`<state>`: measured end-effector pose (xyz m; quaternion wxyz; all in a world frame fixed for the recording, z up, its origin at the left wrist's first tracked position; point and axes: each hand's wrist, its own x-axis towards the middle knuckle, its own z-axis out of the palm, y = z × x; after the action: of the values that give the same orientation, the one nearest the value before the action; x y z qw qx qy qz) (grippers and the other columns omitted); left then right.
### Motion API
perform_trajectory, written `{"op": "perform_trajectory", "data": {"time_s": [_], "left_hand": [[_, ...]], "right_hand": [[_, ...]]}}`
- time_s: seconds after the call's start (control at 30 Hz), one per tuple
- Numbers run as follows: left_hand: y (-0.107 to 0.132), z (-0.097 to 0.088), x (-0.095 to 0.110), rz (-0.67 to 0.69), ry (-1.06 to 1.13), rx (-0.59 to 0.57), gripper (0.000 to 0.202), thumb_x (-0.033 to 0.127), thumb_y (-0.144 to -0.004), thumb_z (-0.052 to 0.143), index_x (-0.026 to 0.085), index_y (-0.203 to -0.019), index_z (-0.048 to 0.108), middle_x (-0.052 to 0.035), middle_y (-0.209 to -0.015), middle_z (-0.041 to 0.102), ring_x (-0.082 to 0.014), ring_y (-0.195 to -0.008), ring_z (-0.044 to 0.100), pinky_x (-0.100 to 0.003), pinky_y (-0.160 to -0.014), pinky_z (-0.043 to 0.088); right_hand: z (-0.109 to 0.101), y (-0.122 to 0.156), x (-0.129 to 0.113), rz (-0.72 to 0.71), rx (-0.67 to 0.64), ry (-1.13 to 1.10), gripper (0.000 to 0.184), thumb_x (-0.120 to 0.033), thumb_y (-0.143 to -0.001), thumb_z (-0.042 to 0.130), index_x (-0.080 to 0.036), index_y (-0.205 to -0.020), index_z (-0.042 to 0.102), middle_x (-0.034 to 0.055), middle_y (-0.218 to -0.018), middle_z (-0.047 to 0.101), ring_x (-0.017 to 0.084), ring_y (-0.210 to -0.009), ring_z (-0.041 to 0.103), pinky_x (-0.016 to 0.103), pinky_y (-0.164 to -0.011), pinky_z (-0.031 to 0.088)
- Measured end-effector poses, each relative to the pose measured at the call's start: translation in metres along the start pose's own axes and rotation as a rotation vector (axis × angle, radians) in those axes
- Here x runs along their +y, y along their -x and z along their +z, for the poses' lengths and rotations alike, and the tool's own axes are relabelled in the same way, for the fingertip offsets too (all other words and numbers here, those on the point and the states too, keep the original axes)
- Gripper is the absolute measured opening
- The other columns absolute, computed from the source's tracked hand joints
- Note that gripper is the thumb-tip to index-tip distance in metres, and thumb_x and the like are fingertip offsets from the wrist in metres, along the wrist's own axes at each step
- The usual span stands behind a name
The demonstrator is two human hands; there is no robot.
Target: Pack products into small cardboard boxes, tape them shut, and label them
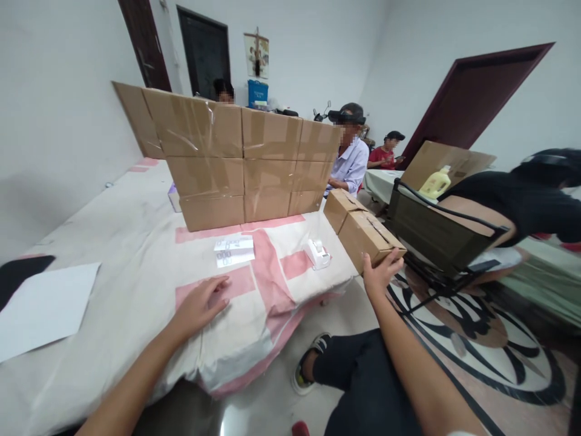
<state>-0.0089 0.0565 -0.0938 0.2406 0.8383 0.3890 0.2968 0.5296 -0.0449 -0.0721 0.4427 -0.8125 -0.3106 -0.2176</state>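
Note:
My left hand (pixel 200 304) lies flat on the white and pink cloth of the table (pixel 136 254), fingers stretched out, holding nothing. My right hand (pixel 380 274) reaches out past the table's right edge and grips the near end of a long taped cardboard box (pixel 363 229), thumb and fingers around its corner. The box rests at the table's right edge. A small white tape dispenser (pixel 318 253) sits just left of that box. Two white paper slips (pixel 234 251) lie beyond my left hand.
A wall of stacked cardboard boxes (pixel 240 160) stands across the far side of the table. A white sheet (pixel 40 306) lies at the left. A person in black (pixel 521 203) bends over a dark folding chair (pixel 436 233) on the right. Other people sit behind.

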Motion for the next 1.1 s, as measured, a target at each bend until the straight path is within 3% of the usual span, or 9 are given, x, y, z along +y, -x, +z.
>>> {"op": "perform_trajectory", "data": {"time_s": [0.37,0.63,0.83,1.1], "left_hand": [[0.0,-0.001,0.007,0.018,-0.09,-0.082,0.053,0.059,-0.094,0.054,0.022,-0.132,0.057,-0.0104,-0.138,0.063,-0.0306,-0.13,0.057,-0.049,-0.111,0.045],[0.003,0.001,0.012,0.083,-0.255,-0.132,0.052,0.054,-0.095,0.054,0.024,-0.137,0.056,-0.009,-0.137,0.061,-0.0312,-0.125,0.056,-0.049,-0.106,0.045],[0.004,0.001,0.012,0.086,-0.273,-0.131,0.051,0.052,-0.095,0.055,0.026,-0.138,0.056,-0.0087,-0.136,0.061,-0.0305,-0.123,0.055,-0.045,-0.101,0.046],[0.008,0.0,0.013,0.078,-0.279,-0.139,0.052,0.051,-0.093,0.057,0.027,-0.139,0.056,-0.0078,-0.135,0.061,-0.0307,-0.121,0.056,-0.044,-0.098,0.047]], "right_hand": [[0.032,-0.02,-0.002,0.016,-0.02,0.022,0.103,-0.066,-0.087,0.055,-0.014,-0.164,0.011,0.0288,-0.161,0.008,0.05,-0.15,0.016,0.068,-0.114,0.03],[0.042,-0.033,0.006,-0.017,-0.043,0.023,0.105,-0.067,-0.087,0.053,-0.013,-0.164,0.006,0.0288,-0.161,0.005,0.048,-0.15,0.015,0.066,-0.118,0.025],[0.047,-0.049,0.013,-0.051,-0.116,0.022,0.108,-0.068,-0.088,0.05,-0.008,-0.163,0.0,0.0302,-0.161,0.002,0.047,-0.152,0.01,0.064,-0.12,0.021],[0.063,-0.076,0.025,-0.12,-0.197,0.042,0.107,-0.068,-0.091,0.046,-0.01,-0.161,-0.011,0.0288,-0.162,-0.005,0.044,-0.153,0.004,0.065,-0.121,0.015]]}}
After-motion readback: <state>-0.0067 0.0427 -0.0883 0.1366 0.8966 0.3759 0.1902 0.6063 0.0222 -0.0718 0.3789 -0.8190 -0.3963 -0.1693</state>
